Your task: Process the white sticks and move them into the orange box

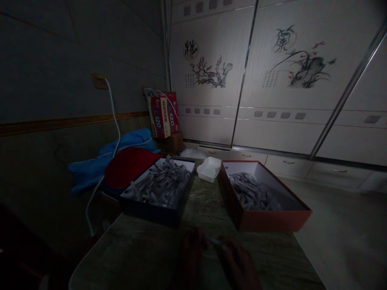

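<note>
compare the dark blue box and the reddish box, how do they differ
The dark blue box is heaped to about its rim with slim pieces, while the reddish box holds a lower pile. More pale lining shows in the reddish box than in the dark blue box. Both are open-topped and hold similar-looking pieces.

A table with a streaked, marbled-looking top (145, 251) and a pale edging (its near left corner rounded) carries a dark blue open box (148, 212) on the left and a reddish-brown open box (272, 220) on the right. A small white tray (206, 176) stands between their far ends.
</note>
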The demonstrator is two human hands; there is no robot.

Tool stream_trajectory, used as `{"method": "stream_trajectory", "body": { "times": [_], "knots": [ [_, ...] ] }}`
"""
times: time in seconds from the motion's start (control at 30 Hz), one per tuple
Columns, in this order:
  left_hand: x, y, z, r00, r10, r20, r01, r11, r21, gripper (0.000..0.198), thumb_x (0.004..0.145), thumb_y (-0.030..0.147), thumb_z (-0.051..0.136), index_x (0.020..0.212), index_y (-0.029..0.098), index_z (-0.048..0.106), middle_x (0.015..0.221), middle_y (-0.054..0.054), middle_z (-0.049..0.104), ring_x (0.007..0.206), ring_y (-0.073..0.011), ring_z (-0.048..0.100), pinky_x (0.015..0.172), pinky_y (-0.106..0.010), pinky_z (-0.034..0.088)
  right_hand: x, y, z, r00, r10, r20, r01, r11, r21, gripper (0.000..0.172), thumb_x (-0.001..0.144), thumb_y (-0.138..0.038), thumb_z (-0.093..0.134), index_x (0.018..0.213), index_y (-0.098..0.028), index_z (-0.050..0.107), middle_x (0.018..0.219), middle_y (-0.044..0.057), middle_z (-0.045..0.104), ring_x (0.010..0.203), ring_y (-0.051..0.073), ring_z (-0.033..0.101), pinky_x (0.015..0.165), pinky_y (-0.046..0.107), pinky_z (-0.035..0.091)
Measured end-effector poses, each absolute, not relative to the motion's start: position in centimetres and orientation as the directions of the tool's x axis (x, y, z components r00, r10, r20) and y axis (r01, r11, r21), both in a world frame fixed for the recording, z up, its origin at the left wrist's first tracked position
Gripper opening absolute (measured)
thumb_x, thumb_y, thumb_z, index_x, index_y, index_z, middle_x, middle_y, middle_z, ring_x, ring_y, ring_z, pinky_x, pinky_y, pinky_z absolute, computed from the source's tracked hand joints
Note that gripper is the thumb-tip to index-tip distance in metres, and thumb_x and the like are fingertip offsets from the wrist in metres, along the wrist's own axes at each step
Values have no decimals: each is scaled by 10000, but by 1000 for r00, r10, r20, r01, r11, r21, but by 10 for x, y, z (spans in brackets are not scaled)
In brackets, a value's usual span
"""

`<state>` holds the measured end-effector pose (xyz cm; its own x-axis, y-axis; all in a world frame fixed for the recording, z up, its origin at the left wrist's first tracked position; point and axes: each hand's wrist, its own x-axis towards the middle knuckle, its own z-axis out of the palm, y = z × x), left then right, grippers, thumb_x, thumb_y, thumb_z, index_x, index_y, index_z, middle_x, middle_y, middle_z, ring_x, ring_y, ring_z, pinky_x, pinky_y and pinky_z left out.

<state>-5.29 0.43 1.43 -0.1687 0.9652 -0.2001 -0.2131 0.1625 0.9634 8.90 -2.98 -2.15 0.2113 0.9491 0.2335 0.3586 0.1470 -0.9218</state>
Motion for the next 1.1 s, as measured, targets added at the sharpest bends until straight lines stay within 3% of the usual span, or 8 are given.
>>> {"method": "stream_trajectory", "body": {
  "times": [0.1, 0.27, 0.43, 0.6, 0.77, 1.1],
  "knots": [
    [-54, 5, 3, -178, 965, -192, -235, 148, 961, 305, 620, 492, 703, 589, 194, 646, 607, -41, 649, 647, -210, 620, 646, -306, 504, 90, -32, -24, 302, 910, 283, 376, 159, -913, 378, 804, -557, 494, 870, -246, 699, 967, 71, 715, 914, 249, 636, 840, 321, 459],
    [-56, 4, -1, -186, 967, -173, -196, 136, 971, 327, 616, 507, 703, 670, 186, 673, 650, -44, 667, 637, -200, 623, 641, -308, 503, 92, -29, -14, 64, 978, 200, 364, 163, -917, 333, 837, -505, 485, 877, -225, 660, 743, 33, 694, 718, 198, 651, 677, 253, 499],
    [-58, 1, 9, -182, 976, -120, -129, 97, 987, 318, 608, 513, 701, 618, 197, 663, 638, -34, 651, 664, -205, 610, 687, -304, 495, 89, -30, -14, 232, 931, 282, 420, 166, -892, 375, 835, -557, 447, 814, -262, 677, 791, 44, 720, 750, 204, 658, 697, 254, 498],
    [-58, -4, 21, -192, 969, -157, -113, 137, 984, 298, 586, 491, 726, 639, 202, 673, 673, -48, 677, 731, -235, 622, 698, -308, 502, 86, -32, -14, 194, 950, 243, 390, 152, -908, 400, 819, -572, 466, 851, -232, 674, 718, 24, 704, 654, 177, 647, 585, 219, 495],
    [-58, -7, 31, -173, 969, -177, -209, 139, 968, 307, 629, 505, 692, 680, 202, 689, 672, -48, 681, 673, -226, 623, 665, -321, 514, 88, -34, -15, 261, 923, 281, 371, 173, -912, 373, 777, -588, 511, 825, -273, 707, 837, 54, 725, 798, 231, 654, 720, 282, 503],
    [-56, -4, 26, -181, 963, -198, -242, 152, 958, 251, 592, 425, 742, 676, 194, 689, 699, -53, 674, 730, -239, 628, 705, -336, 510, 82, -29, -7, 196, 955, 223, 283, 163, -945, 334, 798, -542, 505, 756, -242, 646, 618, 1, 644, 577, 175, 593, 572, 234, 461]
  ]
}}
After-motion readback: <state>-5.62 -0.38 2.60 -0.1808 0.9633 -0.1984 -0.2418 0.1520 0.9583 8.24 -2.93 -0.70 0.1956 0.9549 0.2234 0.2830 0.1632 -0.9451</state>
